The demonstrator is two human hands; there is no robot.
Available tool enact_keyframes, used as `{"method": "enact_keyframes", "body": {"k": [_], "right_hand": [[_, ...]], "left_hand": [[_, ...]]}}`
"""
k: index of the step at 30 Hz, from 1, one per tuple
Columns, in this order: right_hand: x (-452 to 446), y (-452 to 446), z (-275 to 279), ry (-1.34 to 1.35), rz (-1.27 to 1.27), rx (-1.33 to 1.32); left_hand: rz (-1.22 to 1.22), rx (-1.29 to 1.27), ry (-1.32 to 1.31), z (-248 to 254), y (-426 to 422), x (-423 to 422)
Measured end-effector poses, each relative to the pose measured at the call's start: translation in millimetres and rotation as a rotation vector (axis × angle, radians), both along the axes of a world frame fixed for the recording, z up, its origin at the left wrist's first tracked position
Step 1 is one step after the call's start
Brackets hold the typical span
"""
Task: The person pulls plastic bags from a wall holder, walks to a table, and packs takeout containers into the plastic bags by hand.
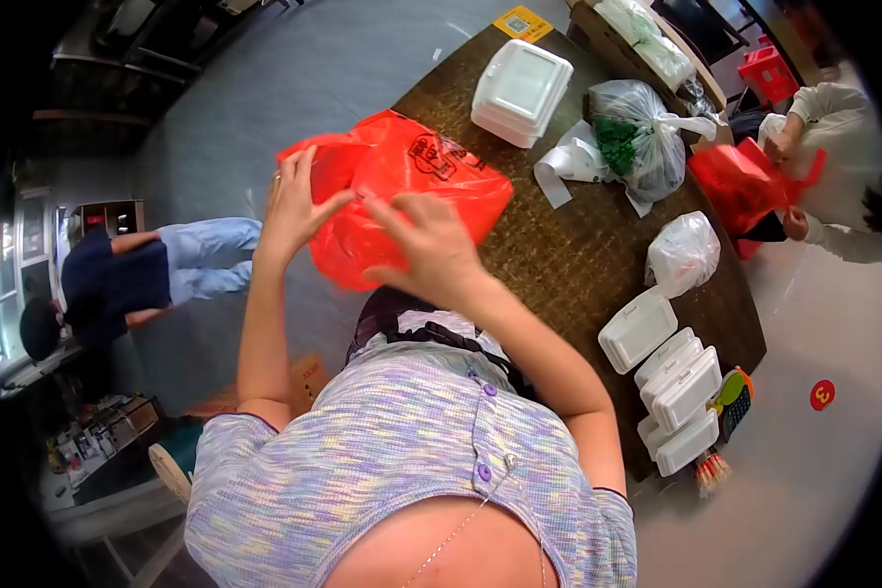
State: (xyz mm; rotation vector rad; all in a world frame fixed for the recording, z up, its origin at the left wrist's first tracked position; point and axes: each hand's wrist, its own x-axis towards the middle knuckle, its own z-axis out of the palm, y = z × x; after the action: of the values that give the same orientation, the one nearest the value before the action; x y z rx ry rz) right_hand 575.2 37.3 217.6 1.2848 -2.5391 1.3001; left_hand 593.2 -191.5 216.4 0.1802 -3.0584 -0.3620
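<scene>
A red plastic bag (451,201) with dark printing hangs in front of me at the near edge of the brown table (529,245). My left hand (299,206) is at the bag's left rim, its thumb and fingers closed on the red plastic. Over the front of the bag is my right hand (426,240), its fingers spread and slightly blurred. Beyond the bag, stacked white foam boxes (522,93) stand on the table.
On the table are a tied clear bag (647,142), a small white bag (683,253), a paper strip (570,162) and several foam boxes (671,387). One person (843,127) at the right handles another red bag (750,186). Another person (127,274) is at the left.
</scene>
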Motion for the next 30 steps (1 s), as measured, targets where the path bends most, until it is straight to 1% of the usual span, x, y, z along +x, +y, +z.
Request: {"method": "enact_keyframes", "body": {"k": [1, 3, 4, 5, 6, 7, 8, 9, 10, 12, 13, 14, 16, 17, 20, 23, 27, 29, 30], "right_hand": [[11.6, -26.2, -6.2, 0.11, -0.018, 0.076], [30.9, -72.7, -44.2, 0.289, -0.098, 0.25], [34.3, -85.3, -76.9, 0.322, -0.15, 0.403], [33.3, -93.2, -99.5, 0.353, -0.201, 0.56], [32.9, -89.4, -97.4, 0.217, -0.269, 0.47], [34.2, -75.9, -92.7, 0.11, -0.333, 0.318], [38.8, -61.0, -69.8, -0.195, -0.466, 0.117], [35.1, -45.7, -46.1, -0.465, -0.533, -0.134], [36.9, -30.8, -31.5, -0.887, -0.538, -0.606], [39.0, -7.2, -8.6, -1.018, -0.591, -0.984], [41.4, 7.9, -4.5, -1.039, -0.527, -0.985], [41.6, 18.6, 0.0, -1.052, -0.453, -0.992], [42.0, 26.3, 15.9, -0.948, -0.474, -0.944], [43.1, 28.6, 25.7, -0.897, -0.49, -0.92], [40.4, 43.9, 48.9, -0.81, -0.505, -0.965], [34.1, 62.6, 49.9, -0.724, -0.596, -0.982], [60.4, 55.5, 95.0, -0.46, -0.683, -0.864], [71.1, 53.2, 95.6, -0.407, -0.76, -0.839], [74.4, 55.8, 95.6, -0.377, -0.796, -0.825]], "left_hand": [[0.014, 0.239, 0.099, 1.6, -4.0, -5.5], [0.052, 0.275, 0.212, 9.1, -11.2, -13.8], [0.076, 0.295, 0.257, 12.8, -12.4, -13.0], [0.071, 0.458, 0.175, 13.4, -10.0, -13.8], [-0.047, 0.407, 0.141, 2.1, -14.4, -11.2], [-0.17, 0.355, 0.113, -15.6, -20.3, -11.1], [-0.291, 0.304, 0.088, -27.1, -23.7, -10.7], [-0.297, -0.099, 0.353, -15.1, -24.5, -12.5], [-0.143, -0.227, 0.308, -15.8, -33.8, -15.0], [0.166, -0.482, 0.201, -26.7, -58.4, -22.7], [0.148, -0.373, -0.039, -37.7, -80.2, -31.9], [0.11, -0.11, -0.135, -42.7, -94.5, -41.4], [0.015, 0.403, -0.314, -42.7, -108.8, -61.7], [-0.096, 0.718, -0.078, -39.0, -101.6, -64.0], [-0.01, 1.155, -0.024, 14.7, -71.3, -76.4], [-0.061, 1.327, 0.02, 58.3, -45.1, -83.1], [-0.229, 1.301, -0.01, 83.8, -29.7, -78.7], [-0.334, 1.266, -0.045, 92.5, -21.8, -67.5], [-0.313, 1.266, -0.01, 87.9, -18.8, -68.3]]}}
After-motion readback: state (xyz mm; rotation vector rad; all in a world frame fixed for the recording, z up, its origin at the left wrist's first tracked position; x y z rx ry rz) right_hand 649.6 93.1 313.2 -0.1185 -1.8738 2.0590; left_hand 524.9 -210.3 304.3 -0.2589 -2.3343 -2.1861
